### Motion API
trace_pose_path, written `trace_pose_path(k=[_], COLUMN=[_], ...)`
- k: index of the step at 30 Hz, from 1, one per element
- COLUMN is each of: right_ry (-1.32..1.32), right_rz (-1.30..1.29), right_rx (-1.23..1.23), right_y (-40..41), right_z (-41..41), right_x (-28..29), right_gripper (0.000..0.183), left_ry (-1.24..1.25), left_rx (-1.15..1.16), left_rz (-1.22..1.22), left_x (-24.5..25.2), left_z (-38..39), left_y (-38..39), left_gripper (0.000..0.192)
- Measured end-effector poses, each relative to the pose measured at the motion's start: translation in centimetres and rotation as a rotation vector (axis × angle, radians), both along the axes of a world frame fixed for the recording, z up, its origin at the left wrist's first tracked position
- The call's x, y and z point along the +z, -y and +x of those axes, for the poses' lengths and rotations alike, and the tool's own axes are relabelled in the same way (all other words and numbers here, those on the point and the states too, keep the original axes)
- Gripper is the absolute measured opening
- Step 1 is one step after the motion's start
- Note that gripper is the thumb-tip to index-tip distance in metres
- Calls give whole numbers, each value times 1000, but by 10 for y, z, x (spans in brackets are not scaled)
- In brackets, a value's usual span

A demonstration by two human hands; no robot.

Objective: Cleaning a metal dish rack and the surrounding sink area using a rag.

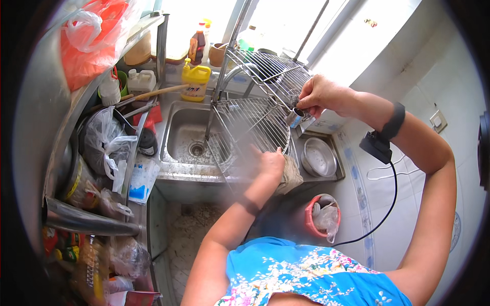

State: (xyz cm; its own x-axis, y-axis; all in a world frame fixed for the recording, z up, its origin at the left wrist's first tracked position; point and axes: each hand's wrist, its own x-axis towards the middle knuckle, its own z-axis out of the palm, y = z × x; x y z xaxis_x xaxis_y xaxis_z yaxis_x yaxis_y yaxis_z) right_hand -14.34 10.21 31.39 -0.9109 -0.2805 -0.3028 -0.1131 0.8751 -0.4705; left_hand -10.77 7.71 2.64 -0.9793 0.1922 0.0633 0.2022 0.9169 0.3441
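Note:
A round, tiered metal wire rack stands over the sink, its upper shelf (pixel 268 63) and lower shelf (pixel 252 116) joined by metal posts. My right hand (pixel 325 95) pinches a grey, fuzzy scourer (pixel 294 100), which looks like steel wool, at the right rim of the upper shelf. Just below those fingers is a short shiny metal sleeve (pixel 295 118). My left hand (pixel 271 163) is closed at the near rim of the lower shelf; a hazy smear hides part of its grip. A beige cloth (pixel 290 176) hangs beside it over the counter edge.
Behind the rack is a steel sink basin (pixel 183 130). A yellow detergent bottle (pixel 196 82) stands at its back. To the right sits a metal bowl (pixel 319 157), with a pink bin (pixel 311 218) below. Crowded shelves (pixel 92 229) line the left. A black cable (pixel 386 214) hangs from my right wrist.

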Motion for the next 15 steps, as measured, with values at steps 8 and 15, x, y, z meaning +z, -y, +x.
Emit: trace_pose_path(k=[8,15], right_ry=[-173,-310], right_rz=[141,110], right_rx=[79,47], right_y=[22,59], right_z=[-24,-73], right_x=[-16,-35], right_gripper=[13,8], left_ry=[29,-41], left_rx=[58,31], left_rz=[-3,-39], left_x=[-5,-8], left_z=[-4,-1], left_y=[-3,-4], left_gripper=[39,35])
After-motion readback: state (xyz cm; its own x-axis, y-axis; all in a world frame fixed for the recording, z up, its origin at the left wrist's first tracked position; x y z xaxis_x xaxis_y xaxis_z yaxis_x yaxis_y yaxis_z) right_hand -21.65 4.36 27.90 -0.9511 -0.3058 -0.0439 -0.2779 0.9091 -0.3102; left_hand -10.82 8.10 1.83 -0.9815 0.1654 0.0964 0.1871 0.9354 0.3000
